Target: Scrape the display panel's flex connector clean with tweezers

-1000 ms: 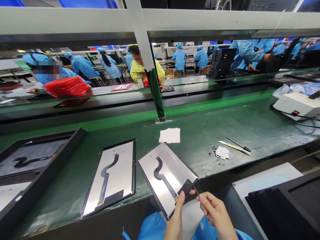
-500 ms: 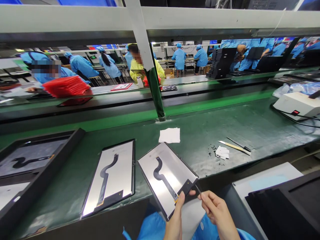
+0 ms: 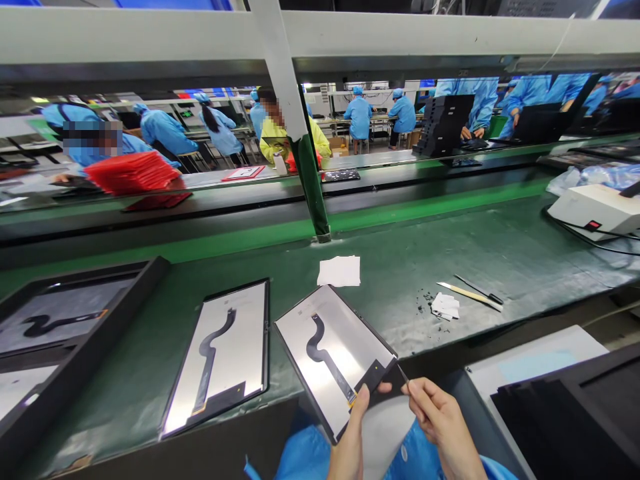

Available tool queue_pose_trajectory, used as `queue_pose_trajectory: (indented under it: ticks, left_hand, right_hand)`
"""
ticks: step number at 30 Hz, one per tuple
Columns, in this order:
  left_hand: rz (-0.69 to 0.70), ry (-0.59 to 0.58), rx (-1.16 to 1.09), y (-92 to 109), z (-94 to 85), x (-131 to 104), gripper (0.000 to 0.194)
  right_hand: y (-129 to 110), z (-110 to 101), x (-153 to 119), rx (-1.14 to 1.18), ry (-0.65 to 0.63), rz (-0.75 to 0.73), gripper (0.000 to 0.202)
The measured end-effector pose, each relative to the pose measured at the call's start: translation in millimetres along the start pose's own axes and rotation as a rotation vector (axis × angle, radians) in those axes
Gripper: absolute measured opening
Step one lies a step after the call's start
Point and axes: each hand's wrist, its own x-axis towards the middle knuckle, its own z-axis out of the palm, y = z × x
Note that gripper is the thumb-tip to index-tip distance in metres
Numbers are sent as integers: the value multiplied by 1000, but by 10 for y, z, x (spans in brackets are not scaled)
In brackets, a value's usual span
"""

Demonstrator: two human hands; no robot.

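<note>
My left hand [image 3: 354, 427] grips the lower edge of a tablet display panel [image 3: 333, 347], thumb on its silvery back. A dark curved flex cable runs down that back to a black strip. The panel is tilted, its far corner near the bench. In my right hand [image 3: 440, 417] a thin dark tool, perhaps tweezers [image 3: 403, 373], is pinched, its tip at the panel's right corner. A second display panel [image 3: 220, 353] of the same kind lies on the green bench to the left.
A black tray [image 3: 125, 300] with more panels stands at far left. White paper [image 3: 339, 271] lies behind the held panel. To the right are a pale-handled blade [image 3: 470, 296], white scraps [image 3: 445, 306], dark crumbs and a white device [image 3: 595, 210]. Co-workers sit and stand across the line.
My right hand and its thin tool have shifted slightly right. The panel and my left hand stay nearly still. Across the line, a co-worker's hands have lowered at right.
</note>
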Motion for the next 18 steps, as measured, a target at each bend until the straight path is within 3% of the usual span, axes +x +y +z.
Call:
queue_pose_trajectory:
  ticks: [11, 18]
  left_hand:
    - [-117, -51, -39, 52, -50, -29, 58]
    - [-30, -14, 26, 81, -117, -10, 51]
  right_hand:
    - [-74, -21, -1, 42, 13, 12, 60]
    - [-66, -61, -21, 46, 31, 12, 59]
